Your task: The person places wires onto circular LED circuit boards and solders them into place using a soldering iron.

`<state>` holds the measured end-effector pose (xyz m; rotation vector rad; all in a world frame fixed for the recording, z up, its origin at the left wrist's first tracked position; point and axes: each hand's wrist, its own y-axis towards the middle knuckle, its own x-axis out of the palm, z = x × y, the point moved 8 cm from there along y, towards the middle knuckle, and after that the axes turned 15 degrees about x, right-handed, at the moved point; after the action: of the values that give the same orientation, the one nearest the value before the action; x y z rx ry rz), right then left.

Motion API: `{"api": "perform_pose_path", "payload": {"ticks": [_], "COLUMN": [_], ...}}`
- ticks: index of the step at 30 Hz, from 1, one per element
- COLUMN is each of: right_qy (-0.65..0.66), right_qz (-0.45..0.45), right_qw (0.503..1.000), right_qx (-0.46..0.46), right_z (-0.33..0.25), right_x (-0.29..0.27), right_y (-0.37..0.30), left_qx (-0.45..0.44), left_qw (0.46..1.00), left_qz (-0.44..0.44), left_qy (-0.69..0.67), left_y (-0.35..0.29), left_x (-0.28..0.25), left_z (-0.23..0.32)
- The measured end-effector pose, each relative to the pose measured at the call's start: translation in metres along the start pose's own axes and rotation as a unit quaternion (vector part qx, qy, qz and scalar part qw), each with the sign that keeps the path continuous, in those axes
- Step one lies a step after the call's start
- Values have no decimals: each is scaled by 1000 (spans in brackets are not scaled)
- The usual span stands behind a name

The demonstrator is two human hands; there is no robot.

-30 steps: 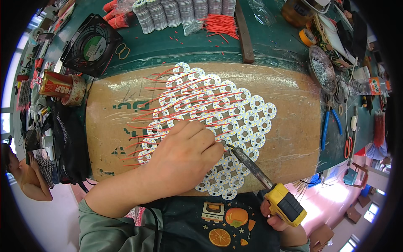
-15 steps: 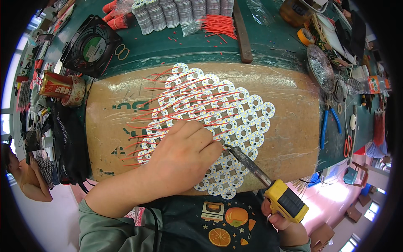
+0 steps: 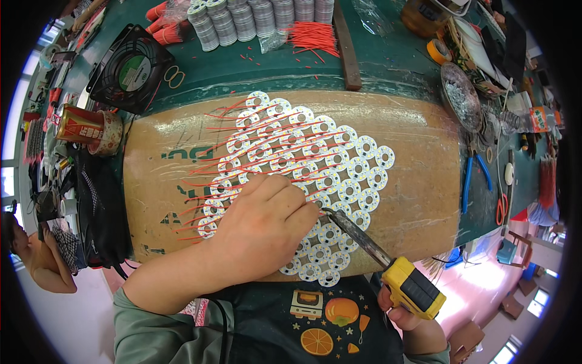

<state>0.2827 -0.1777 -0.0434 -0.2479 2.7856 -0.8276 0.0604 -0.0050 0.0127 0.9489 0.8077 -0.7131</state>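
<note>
Ring-shaped white LED boards (image 3: 368,139) lie in close slanting rows, with thin red wires (image 3: 221,128) across many of them. My left hand (image 3: 264,221) rests over the lower middle of the rows, thumb and fingers pinched together. What they grip is hidden beneath the fingers. My right hand (image 3: 405,316) holds a yellow-and-black soldering iron (image 3: 415,288) by its handle at the lower right. Its dark metal shaft slants up and left, and the tip meets a board right beside my left fingertips.
A brown board (image 3: 418,200) lies under the rings. Behind it are stacked discs (image 3: 248,21), red wire pieces (image 3: 312,37) and a metal bar (image 3: 348,54). A black fan (image 3: 132,68) stands left; a metal dish (image 3: 461,97) and blue-handled pliers (image 3: 468,182) lie right. Another person (image 3: 45,261) is far left.
The view has shifted slightly. Both hands hold nearly the same pose, and the iron's tip stays beside my left fingertips.
</note>
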Motion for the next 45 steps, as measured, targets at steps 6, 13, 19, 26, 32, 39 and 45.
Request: {"api": "perform_pose_path", "payload": {"ticks": [6,13,19,26,32,39,45], "right_qy": [-14,0,-19,-50,-30,102,153], "right_qz": [2,0,-13,-7,1,13,0], "right_qw": [1000,1000,1000,999,999,995,988], "right_qx": [-2,-4,10,1,-13,-3,6], "right_z": [-1,-6,-7,-17,-14,-7,-1], "right_x": [1,2,3,0,-4,-4,3], "right_y": [1,3,2,2,-4,-7,-11], "left_qx": [-1,-2,-5,-6,-9,-8,-16], "left_qw": [1000,1000,1000,1000,1000,1000,1000], "left_qz": [-4,-18,-22,-22,-25,-9,17], "left_qy": [-1,5,7,8,8,14,18], "left_y": [1,3,1,2,2,0,2], "left_x": [-1,1,1,1,2,1,-23], "left_z": [0,1,0,1,1,2,8]}}
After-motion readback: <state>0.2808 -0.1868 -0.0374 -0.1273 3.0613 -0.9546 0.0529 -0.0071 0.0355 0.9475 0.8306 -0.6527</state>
